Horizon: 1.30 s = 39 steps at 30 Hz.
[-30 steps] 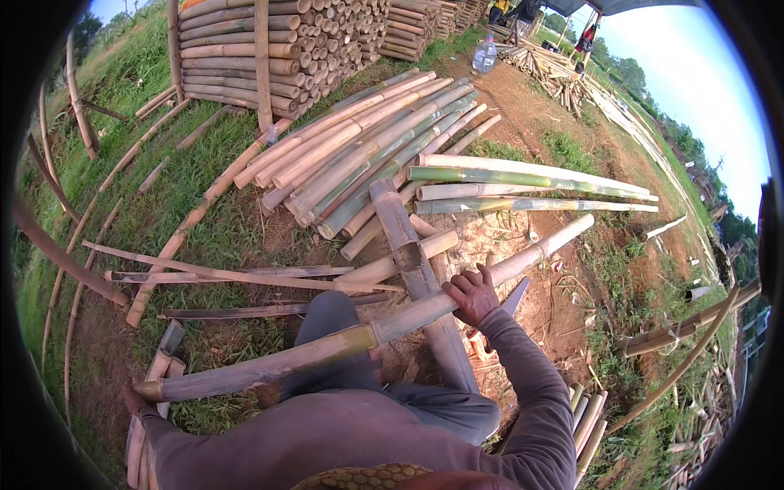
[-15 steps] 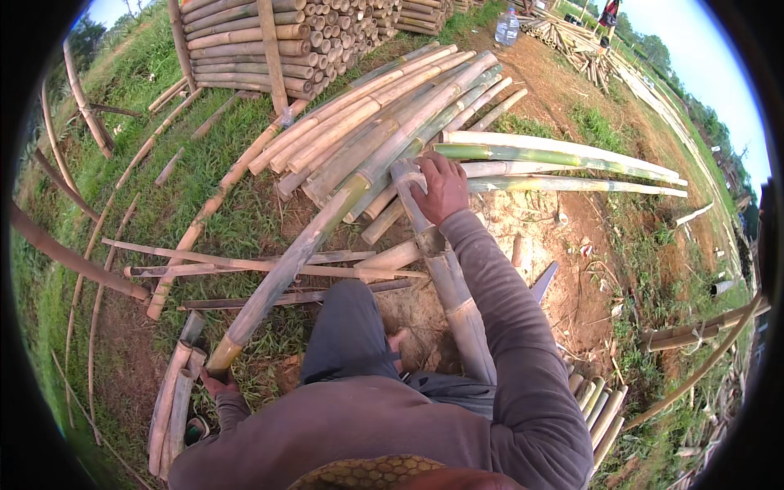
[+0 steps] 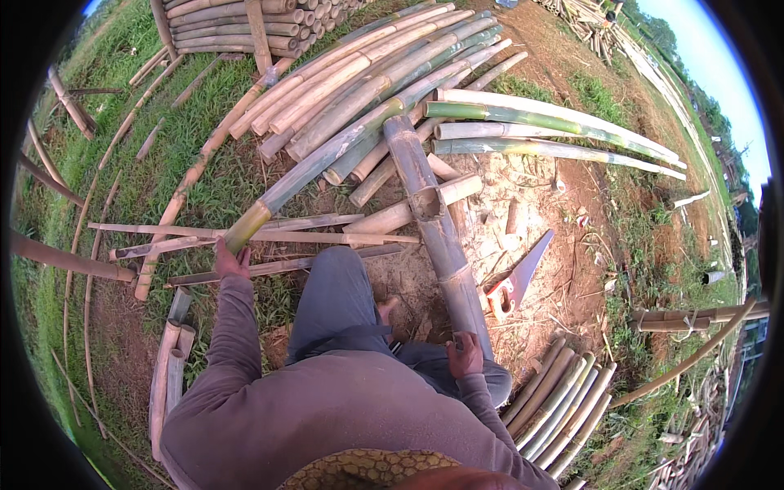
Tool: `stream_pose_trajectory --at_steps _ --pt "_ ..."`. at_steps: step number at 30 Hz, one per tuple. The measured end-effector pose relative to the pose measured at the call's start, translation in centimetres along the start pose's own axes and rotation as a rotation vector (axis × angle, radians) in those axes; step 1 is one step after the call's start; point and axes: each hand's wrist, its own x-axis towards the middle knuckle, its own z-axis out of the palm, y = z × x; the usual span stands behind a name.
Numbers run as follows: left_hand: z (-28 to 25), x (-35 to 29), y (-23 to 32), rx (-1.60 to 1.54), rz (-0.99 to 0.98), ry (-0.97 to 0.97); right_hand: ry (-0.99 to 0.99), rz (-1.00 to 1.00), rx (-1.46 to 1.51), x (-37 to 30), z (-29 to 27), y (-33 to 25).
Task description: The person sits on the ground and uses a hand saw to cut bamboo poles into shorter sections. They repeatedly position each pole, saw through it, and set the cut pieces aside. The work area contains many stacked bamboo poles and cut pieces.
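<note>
My left hand [image 3: 233, 260] is closed around the near end of a long bamboo pole [image 3: 302, 180], pale with a yellow-green end. The pole slants away to the upper right, its far part crossing the head of a notched bamboo trunk [image 3: 457, 265]. This thick trunk runs from the far middle down toward my right knee, over a short bamboo piece [image 3: 388, 219], with a cut-out in its upper side. By its near end, at my thigh, rests my right hand [image 3: 464, 355] with fingers curled; what they hold, if anything, is hidden. A handsaw [image 3: 518, 282] with an orange handle lies right of the trunk.
Cut bamboo poles [image 3: 343, 98] are piled ahead, beside several greener poles [image 3: 555, 147] at the right. Short poles [image 3: 563, 400] lie at my near right, more pieces [image 3: 167, 367] at my left. A stacked bamboo rack [image 3: 237, 33] stands far left. Thin strips [image 3: 269, 237] cross the grass.
My right hand has drawn back from the trunk's far end to its near end. My left hand has moved forward with the pole's end, and the handsaw has come fully into sight.
</note>
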Motion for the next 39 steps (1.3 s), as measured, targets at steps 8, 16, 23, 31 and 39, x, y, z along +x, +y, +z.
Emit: stream_pose_trajectory --at_steps 8,16,23,31,39 --pt "20.4 -0.8 -8.7 0.184 -0.202 -0.247 -0.03 0.126 -0.112 1.4 0.9 -0.9" --pt "25.3 0.5 -11.3 1.255 0.608 -0.489 -0.149 0.261 -0.262 -0.2 2.1 0.3" --pt "15.1 -6.6 -12.5 1.48 0.448 -0.982 -0.201 0.242 -0.286 -0.8 1.2 0.2" --pt "15.7 -18.0 -4.6 1.169 0.553 -1.302 -0.36 0.28 -0.24 -4.7 -14.8 -2.1" --pt "24.3 -44.8 18.1 -0.408 1.662 -1.519 1.084 -0.731 -0.416 -8.5 -39.6 -25.8"
